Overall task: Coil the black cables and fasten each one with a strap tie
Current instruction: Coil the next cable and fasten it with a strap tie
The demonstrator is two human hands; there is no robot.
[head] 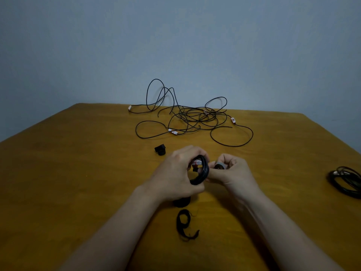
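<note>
A loose black strap (179, 222) lies nearest on the table (78, 173), between the forearms. Beyond it the left hand (175, 173) grips a small cable coil (204, 171), fingers curled round it. Just beside it, the right hand (232, 173) pinches a grey roll (220, 165). Tangled cables (195, 116) sprawl by the far edge, and a second coil (347, 181) lies far right.

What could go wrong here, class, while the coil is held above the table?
1. The coil is gripped by the left hand; a loosened grip could let its loops spring apart before the strap in the right hand is fastened.
2. The loose cables at the back lie tangled; pulling one free may tighten knots.
</note>
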